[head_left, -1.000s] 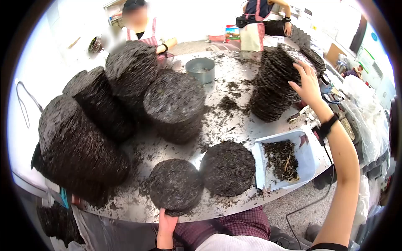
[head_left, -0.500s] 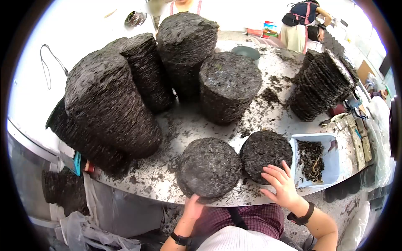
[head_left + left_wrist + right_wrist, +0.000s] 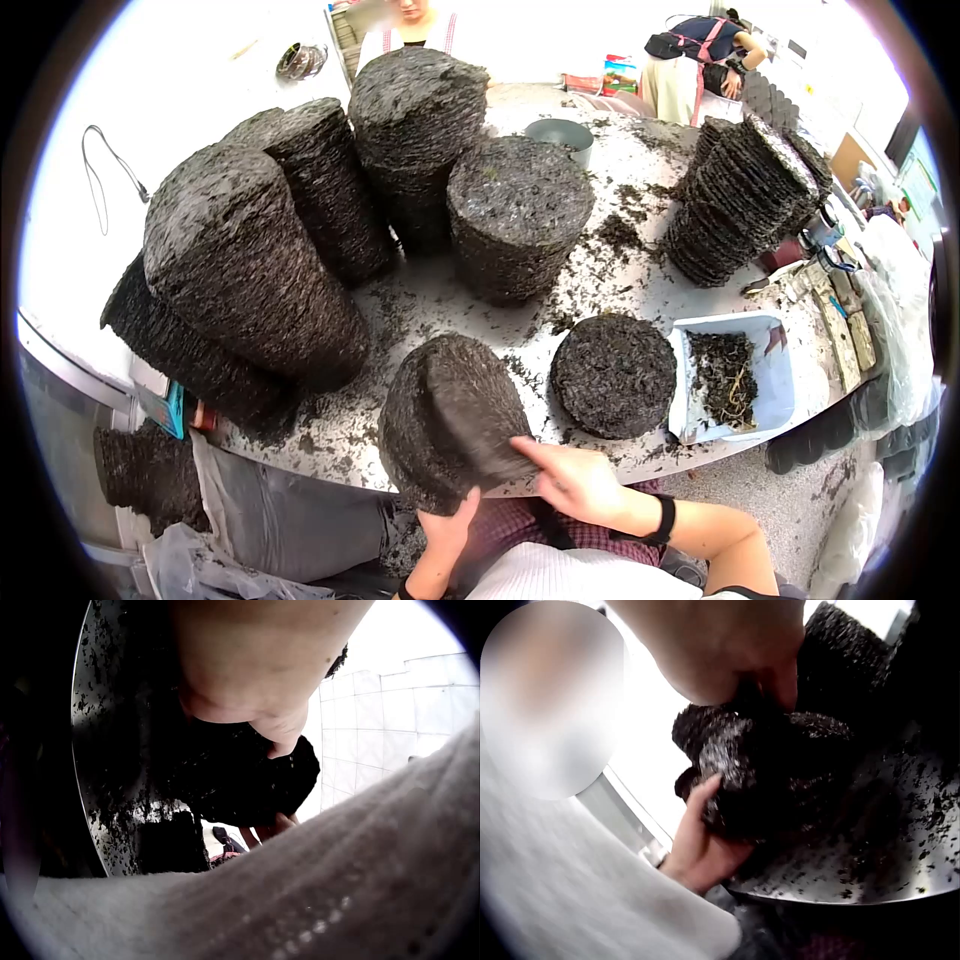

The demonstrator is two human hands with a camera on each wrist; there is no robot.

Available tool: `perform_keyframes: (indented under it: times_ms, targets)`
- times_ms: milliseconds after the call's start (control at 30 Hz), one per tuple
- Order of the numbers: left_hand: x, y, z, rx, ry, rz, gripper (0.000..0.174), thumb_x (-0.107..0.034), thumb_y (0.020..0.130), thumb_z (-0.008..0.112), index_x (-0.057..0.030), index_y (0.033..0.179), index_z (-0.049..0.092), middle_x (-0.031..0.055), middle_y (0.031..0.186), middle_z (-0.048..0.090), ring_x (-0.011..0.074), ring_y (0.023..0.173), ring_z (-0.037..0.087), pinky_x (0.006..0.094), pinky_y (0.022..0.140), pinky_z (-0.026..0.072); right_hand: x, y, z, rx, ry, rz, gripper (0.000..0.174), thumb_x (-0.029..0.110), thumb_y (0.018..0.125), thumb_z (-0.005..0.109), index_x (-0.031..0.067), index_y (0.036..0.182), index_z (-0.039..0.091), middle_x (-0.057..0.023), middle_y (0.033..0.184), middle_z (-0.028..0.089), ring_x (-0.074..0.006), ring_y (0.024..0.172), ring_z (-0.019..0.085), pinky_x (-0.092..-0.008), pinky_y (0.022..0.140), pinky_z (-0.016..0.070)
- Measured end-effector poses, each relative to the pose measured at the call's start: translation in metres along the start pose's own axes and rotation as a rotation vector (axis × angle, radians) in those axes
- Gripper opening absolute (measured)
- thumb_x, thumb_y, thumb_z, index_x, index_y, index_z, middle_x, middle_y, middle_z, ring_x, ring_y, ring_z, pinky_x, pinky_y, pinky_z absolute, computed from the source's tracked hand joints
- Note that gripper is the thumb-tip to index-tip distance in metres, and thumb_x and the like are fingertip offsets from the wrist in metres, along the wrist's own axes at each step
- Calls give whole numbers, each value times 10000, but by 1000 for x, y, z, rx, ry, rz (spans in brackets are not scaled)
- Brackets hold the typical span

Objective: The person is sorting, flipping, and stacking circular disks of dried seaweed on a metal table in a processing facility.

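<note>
At the table's near edge, a short stack of dark round discs (image 3: pixel 408 430), which look like dried seaweed, is tilted up. My left hand (image 3: pixel 450 522) grips its near edge; the right wrist view shows the left thumb (image 3: pixel 705 791) lying over the rim. A single seaweed disc (image 3: pixel 480 405), blurred and bent, stands partly off the front of the stack. Its right edge is pinched by my right hand (image 3: pixel 585 487), index finger stretched along it. To the right, another round of seaweed (image 3: pixel 613 377) lies flat on the metal table (image 3: pixel 400 310).
Tall seaweed stacks (image 3: pixel 235 260) crowd the left and middle back, and a leaning stack (image 3: pixel 735 205) stands at right. A light blue bin (image 3: pixel 765 380) with scraps sits at the right edge. A grey round tin (image 3: pixel 562 135) is behind. Two people (image 3: pixel 690 60) are across the table.
My right hand came down from the leaning stack, passed over the right-hand round, and now pinches a disc at the near stack. That stack has tilted up in my left hand.
</note>
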State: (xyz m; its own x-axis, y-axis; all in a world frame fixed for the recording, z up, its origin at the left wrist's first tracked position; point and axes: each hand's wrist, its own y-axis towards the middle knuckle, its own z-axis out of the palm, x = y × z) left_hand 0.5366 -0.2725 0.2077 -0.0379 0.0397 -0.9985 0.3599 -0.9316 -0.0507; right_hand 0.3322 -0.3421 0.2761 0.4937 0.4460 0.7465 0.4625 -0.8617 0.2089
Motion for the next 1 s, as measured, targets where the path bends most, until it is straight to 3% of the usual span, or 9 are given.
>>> perform_keyframes:
  times_ms: [100, 233, 267, 367, 500, 700, 800, 933, 1000]
  targets:
    - [21, -4, -14, -61, -125, -164, 620, -74, 824, 666, 2, 1354, 354, 111, 1285, 476, 242, 1137, 501, 386, 1004, 389, -17, -24, -32, -379, 90, 385, 418, -11, 842, 520, -15, 1260, 515, -152, 940, 682, -209, 745, 669, -323, 678, 529]
    - [33, -11, -23, -32, -344, -106, 600, -46, 847, 600, -17, 1382, 328, 122, 1312, 459, 250, 1167, 493, 422, 1024, 389, -93, -42, -67, -735, 461, 438, 514, -25, 823, 552, -7, 1322, 434, -110, 1117, 580, -204, 1066, 560, -336, 947, 429]
    - [33, -13, -25, -26, -336, -83, 600, -36, 845, 596, -17, 1381, 328, 123, 1311, 459, 252, 1164, 495, 427, 1024, 391, -95, -46, -66, -784, 281, 466, 576, -18, 804, 566, 2, 1348, 377, -130, 1267, 460, -224, 1228, 428, -361, 1040, 339]
    - [35, -13, -21, 18, -222, -41, 620, -20, 812, 647, -6, 1360, 358, 122, 1296, 469, 258, 1128, 518, 429, 1010, 403, -61, -39, -57, -659, -6, 263, 644, 26, 733, 631, 24, 1332, 394, -155, 1292, 437, -297, 1238, 409, -418, 1051, 320]
    - [7, -12, 6, 147, -179, -125, 690, -119, 742, 778, -2, 1312, 406, 98, 1273, 482, 247, 1155, 495, 383, 1004, 408, -2, -10, -20, -108, 48, -102, 668, 235, 706, 761, 29, 1262, 452, -175, 1342, 423, -349, 1292, 357, -502, 1100, 234]
    - [-5, -6, 1, 247, -36, -108, 599, -3, 711, 764, 27, 1237, 480, 105, 1211, 549, 196, 1103, 535, 341, 934, 451, 6, 7, 6, 108, 91, -95, 536, 187, 684, 781, 53, 1106, 478, -175, 1403, 327, -409, 1357, 218, -548, 1114, 188]
    - [-12, -3, -3, 198, -119, -30, 596, -24, 712, 775, 19, 1236, 492, 87, 1193, 557, 197, 1075, 544, 335, 933, 447, 4, 8, 5, 170, 354, -110, 502, 170, 731, 775, 45, 1094, 450, -202, 1416, 285, -414, 1360, 214, -498, 1092, 250]
    - [-7, 1, -15, 83, -64, -128, 561, -26, 745, 727, 16, 1247, 480, 94, 1187, 555, 208, 1066, 546, 353, 947, 435, 10, 2, -26, 106, 521, 86, 564, 51, 860, 595, 11, 1372, 361, -209, 1395, 425, -325, 1289, 436, -395, 1062, 344]
    - [-1, 0, -17, -22, -58, -119, 529, -40, 762, 709, 19, 1238, 486, 92, 1175, 558, 207, 1050, 550, 344, 941, 433, 3, -11, -41, -239, 250, 147, 541, -16, 882, 464, -2, 1405, 327, -214, 1420, 395, -306, 1330, 385, -369, 1099, 293]
